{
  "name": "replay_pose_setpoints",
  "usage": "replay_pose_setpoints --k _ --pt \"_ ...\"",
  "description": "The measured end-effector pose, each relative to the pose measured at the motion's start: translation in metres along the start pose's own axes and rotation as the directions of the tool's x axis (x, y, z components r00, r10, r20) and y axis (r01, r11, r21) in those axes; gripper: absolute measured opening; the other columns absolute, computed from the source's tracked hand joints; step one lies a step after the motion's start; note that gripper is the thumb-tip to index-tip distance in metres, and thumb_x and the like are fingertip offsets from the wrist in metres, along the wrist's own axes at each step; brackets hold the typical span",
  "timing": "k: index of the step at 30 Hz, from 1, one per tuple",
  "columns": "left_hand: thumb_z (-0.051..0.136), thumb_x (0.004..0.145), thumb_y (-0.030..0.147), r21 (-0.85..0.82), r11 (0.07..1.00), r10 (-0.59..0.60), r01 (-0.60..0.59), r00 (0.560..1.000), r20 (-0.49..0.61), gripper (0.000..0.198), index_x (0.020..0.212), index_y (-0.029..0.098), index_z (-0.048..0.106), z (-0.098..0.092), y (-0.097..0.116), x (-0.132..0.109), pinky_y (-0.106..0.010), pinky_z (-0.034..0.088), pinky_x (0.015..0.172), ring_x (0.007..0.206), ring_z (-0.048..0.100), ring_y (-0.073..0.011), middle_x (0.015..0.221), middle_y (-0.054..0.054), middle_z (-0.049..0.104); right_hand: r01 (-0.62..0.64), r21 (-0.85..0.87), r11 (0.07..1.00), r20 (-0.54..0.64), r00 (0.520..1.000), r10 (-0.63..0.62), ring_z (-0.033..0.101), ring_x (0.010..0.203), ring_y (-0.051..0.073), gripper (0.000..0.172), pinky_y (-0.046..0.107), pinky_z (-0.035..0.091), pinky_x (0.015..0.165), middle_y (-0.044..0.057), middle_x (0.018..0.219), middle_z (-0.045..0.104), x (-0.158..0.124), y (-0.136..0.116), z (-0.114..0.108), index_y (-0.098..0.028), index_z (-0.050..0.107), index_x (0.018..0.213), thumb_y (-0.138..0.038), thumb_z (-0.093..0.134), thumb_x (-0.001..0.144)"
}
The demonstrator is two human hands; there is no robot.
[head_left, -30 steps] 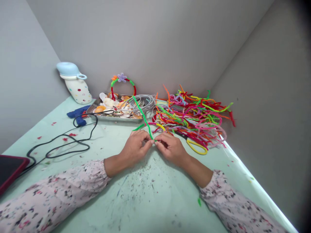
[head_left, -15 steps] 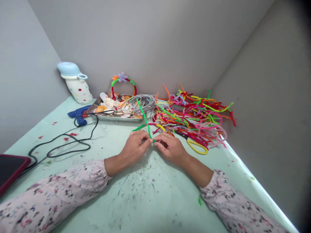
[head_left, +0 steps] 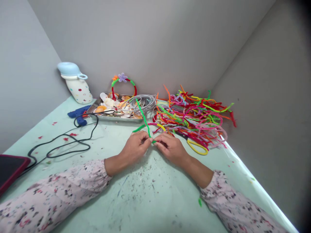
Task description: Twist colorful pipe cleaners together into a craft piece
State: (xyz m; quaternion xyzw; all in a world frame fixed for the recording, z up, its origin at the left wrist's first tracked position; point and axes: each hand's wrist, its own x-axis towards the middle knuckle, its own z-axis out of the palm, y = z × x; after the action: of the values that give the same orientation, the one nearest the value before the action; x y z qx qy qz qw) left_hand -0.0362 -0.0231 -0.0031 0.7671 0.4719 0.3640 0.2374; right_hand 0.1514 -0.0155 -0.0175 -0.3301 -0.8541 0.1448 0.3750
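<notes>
Fingertips of my left hand (head_left: 137, 145) and my right hand (head_left: 171, 147) meet at the middle of the table, both pinching a green pipe cleaner (head_left: 143, 116). Its free end sticks up and away to the left, while a short stretch shows between the two hands. Just behind my hands lies a curved band (head_left: 150, 124) wrapped in green, magenta and yellow pipe cleaner; its ends are partly hidden by my hands. Yellow-handled scissors (head_left: 198, 147) rest to the right of my right hand, their blades largely under loose pipe cleaners.
A metal tray (head_left: 116, 119) of shells carries a coil of grey wire (head_left: 149, 103) and a decorated hoop (head_left: 135, 87). Pipe cleaners (head_left: 189, 116) pile up at back right. To the left are a blue glue gun (head_left: 79, 112), black cable (head_left: 70, 139), bottle (head_left: 77, 85) and red-edged device (head_left: 12, 171).
Almost nothing differs. Both hands keep their pinch in the same place, and the green pipe cleaner's free end has tilted very slightly to the left.
</notes>
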Motion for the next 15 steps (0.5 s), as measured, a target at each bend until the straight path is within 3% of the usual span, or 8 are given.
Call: replay_pose_setpoints --k 15 --pt "0.048 0.083 0.028 -0.064 0.993 -0.101 0.102 0.995 0.026 0.026 0.06 0.018 0.045 0.001 0.0022 -0.0001 -0.025 0.033 0.055 0.057 0.044 -0.0125 0.057 0.003 0.046 0.021 -0.008 1.0 0.007 1.0 -0.021 0.063 0.081 0.017 0.011 0.029 0.05 0.072 0.006 0.087 0.069 0.0003 0.0003 0.0 -0.019 0.066 0.095 -0.019 0.057 0.089"
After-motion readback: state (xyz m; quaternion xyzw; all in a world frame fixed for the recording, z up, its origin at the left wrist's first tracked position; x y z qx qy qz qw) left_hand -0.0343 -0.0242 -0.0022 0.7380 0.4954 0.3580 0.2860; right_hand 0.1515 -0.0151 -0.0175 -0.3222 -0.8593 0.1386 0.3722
